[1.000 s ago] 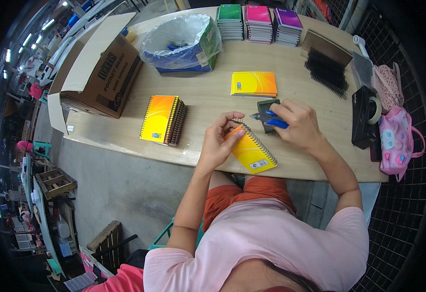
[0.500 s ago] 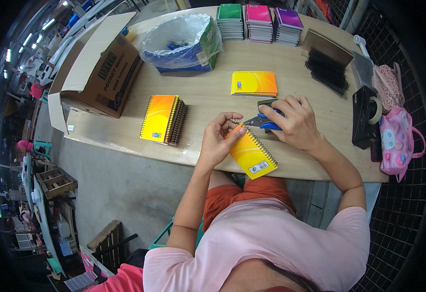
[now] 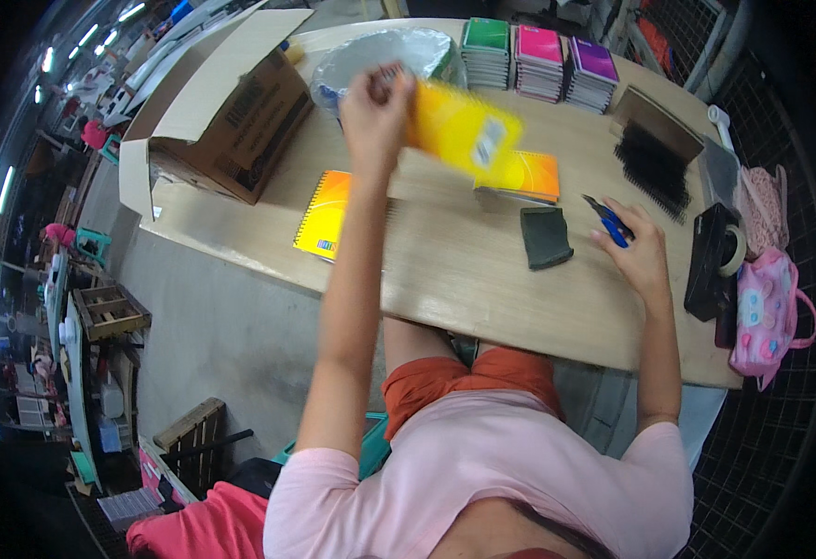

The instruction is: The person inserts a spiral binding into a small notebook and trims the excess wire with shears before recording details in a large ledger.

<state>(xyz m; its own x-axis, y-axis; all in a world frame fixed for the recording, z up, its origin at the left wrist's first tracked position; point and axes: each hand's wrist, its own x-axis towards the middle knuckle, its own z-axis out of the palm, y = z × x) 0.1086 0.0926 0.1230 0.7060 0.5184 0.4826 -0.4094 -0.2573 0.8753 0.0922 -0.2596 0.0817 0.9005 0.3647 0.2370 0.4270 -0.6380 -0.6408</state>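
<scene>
My left hand [image 3: 376, 116] is raised over the far middle of the table, closed on a yellow spiral notebook [image 3: 459, 130] that is smeared by motion. The notebook hangs out to the hand's right, in front of the bin lined with clear plastic [image 3: 356, 58]. My right hand [image 3: 641, 247] rests low at the table's right, fingers round the blue handles of small cutting pliers [image 3: 616, 230], whose tips point away from me. Beside them lies a dark grey-green block [image 3: 546, 240]. Behind it are yellow-orange notebooks [image 3: 536, 175], partly covered by the held one. My left forearm hides part of another notebook stack [image 3: 319, 216].
An open cardboard box [image 3: 240, 130] stands at the left. Green [image 3: 485, 47], pink [image 3: 538, 56] and purple [image 3: 592, 63] notebook stacks line the far edge. Black spiral wires [image 3: 652, 172], a tape dispenser [image 3: 712, 261] and a pink pouch [image 3: 764, 312] are at the right.
My left hand has lifted the yellow notebook away from the pliers, up and left toward the lined bin. My right hand has moved right with the pliers; the dark block now lies uncovered.
</scene>
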